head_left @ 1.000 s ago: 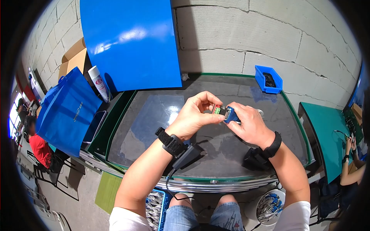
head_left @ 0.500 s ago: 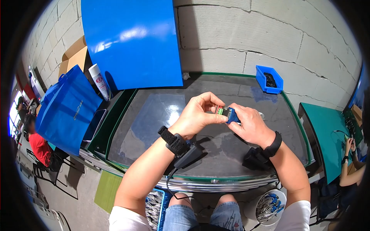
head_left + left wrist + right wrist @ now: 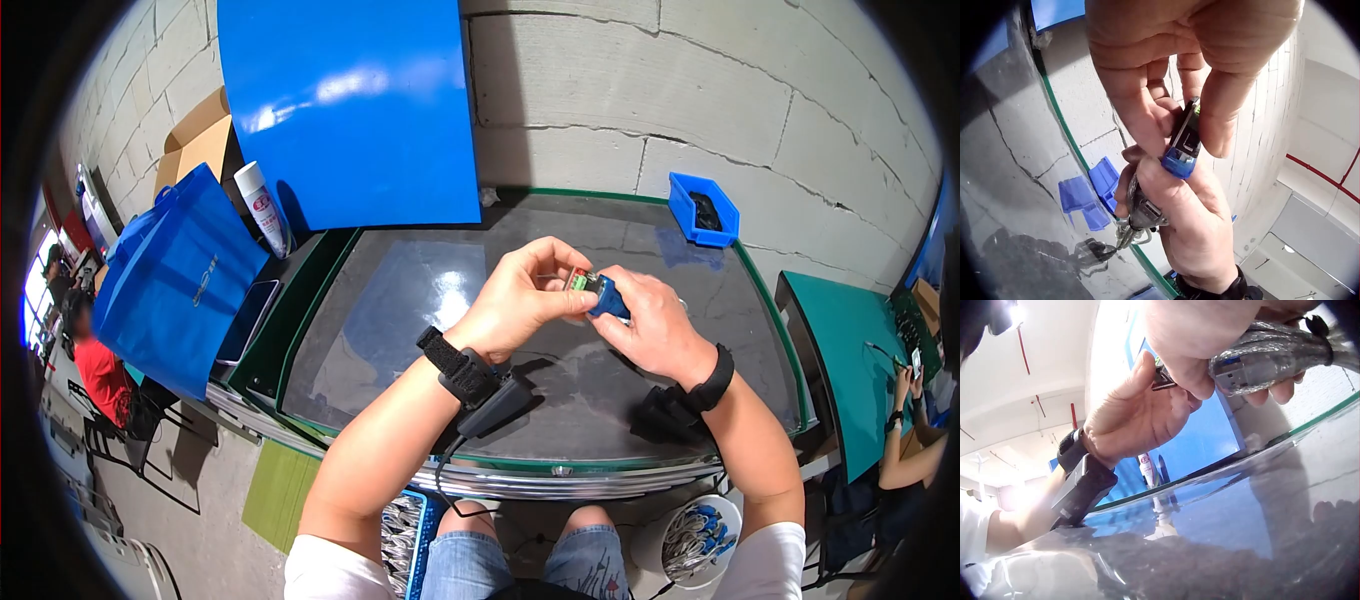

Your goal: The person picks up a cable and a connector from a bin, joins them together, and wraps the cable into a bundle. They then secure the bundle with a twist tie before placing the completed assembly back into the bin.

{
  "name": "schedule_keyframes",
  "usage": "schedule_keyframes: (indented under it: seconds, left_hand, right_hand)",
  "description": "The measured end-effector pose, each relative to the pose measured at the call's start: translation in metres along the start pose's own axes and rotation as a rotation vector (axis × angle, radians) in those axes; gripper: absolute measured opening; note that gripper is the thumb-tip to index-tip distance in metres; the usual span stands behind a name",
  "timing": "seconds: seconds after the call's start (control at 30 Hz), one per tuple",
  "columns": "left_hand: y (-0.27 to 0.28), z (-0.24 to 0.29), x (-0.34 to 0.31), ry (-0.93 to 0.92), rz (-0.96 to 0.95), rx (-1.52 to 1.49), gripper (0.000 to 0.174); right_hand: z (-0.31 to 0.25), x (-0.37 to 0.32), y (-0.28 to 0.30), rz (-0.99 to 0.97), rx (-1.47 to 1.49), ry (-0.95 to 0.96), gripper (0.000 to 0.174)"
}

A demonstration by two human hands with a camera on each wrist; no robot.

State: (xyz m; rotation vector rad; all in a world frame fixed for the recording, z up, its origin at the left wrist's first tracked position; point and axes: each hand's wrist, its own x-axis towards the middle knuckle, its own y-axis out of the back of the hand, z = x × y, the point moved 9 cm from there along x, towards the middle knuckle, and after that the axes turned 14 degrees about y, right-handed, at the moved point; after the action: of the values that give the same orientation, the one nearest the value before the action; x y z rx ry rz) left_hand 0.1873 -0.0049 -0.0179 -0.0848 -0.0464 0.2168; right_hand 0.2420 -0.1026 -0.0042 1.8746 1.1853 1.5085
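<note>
Over the mat, both hands meet at a small circuit board (image 3: 580, 281) with a green terminal block and a blue connector (image 3: 612, 299) at its end. My left hand (image 3: 525, 295) pinches the board between thumb and fingers. The right hand (image 3: 652, 318) grips the blue connector, its thumb pressed along it in the left wrist view. Also in the right hand is a bundled silver USB cable (image 3: 1272, 356), its USB plug (image 3: 1234, 379) showing beside the fingers. Part of the board is hidden behind the left fingers.
The dark mat (image 3: 400, 400) has a green rim. A blue bin (image 3: 706, 228) with black items stands back right. On the left are a spray can (image 3: 264, 212), a blue bag (image 3: 180, 285) and a phone (image 3: 250, 320). Below stands a white bucket (image 3: 650, 545) of cables.
The board and blue connector have turned slightly in the hands, and the left thumb reaches further across their junction. The head view has shifted a little; both hands keep their grips.
</note>
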Motion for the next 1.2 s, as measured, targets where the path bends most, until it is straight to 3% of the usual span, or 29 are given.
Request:
schedule_keyframes:
  seconds: [0.07,0.13,0.2,0.27,0.33,0.4,0.47,0.63,0.7,0.83,0.97,1.13,1.2]
  left_hand:
    - [0.005,0.000,0.000,-0.001,0.013,-0.072,0.027]
    - [0.026,-0.001,-0.001,0.035,0.161,-0.168,0.024]
    - [0.038,0.002,-0.002,-0.003,0.245,-0.186,0.024]
    - [0.043,0.007,-0.006,-0.013,0.294,-0.219,0.024]
    - [0.043,0.007,-0.006,-0.022,0.301,-0.259,0.024]
    - [0.046,0.005,-0.005,-0.031,0.309,-0.298,0.024]
    - [0.049,0.002,-0.003,-0.045,0.297,-0.350,0.026]
    - [0.039,0.003,-0.001,-0.049,0.192,-0.369,0.039]
    - [0.026,0.008,-0.001,-0.052,0.060,-0.319,0.055]
    - [0.017,0.012,-0.002,-0.036,-0.031,-0.249,0.061]
    - [0.011,0.017,-0.008,-0.039,-0.077,-0.206,0.060]
    - [0.017,0.019,-0.005,-0.128,0.036,-0.152,0.055]
    - [0.021,0.015,-0.003,-0.120,0.070,-0.172,0.053]
  right_hand:
    - [-0.022,0.004,0.020,0.164,-0.173,0.192,0.034]
    - [-0.020,0.004,0.027,0.182,-0.199,0.195,0.042]
    - [-0.014,-0.002,0.050,0.373,-0.235,0.172,0.044]
    - [-0.005,-0.005,0.055,0.377,-0.184,0.133,0.047]
    - [0.005,-0.003,0.047,0.309,0.026,0.097,0.054]
    - [0.000,-0.002,0.032,0.210,0.035,0.136,0.065]
    - [-0.002,-0.002,0.017,0.083,0.125,0.071,0.063]
    - [0.001,-0.002,0.007,0.069,0.229,0.033,0.051]
    - [-0.011,-0.001,0.020,0.203,0.121,0.185,0.045]
    - [-0.011,-0.001,0.023,0.204,0.106,0.142,0.044]
    - [-0.018,0.001,0.021,0.151,0.015,0.204,0.044]
    - [-0.016,0.003,0.019,0.122,0.050,0.180,0.037]
    - [-0.010,0.002,0.013,0.143,0.314,0.147,0.028]
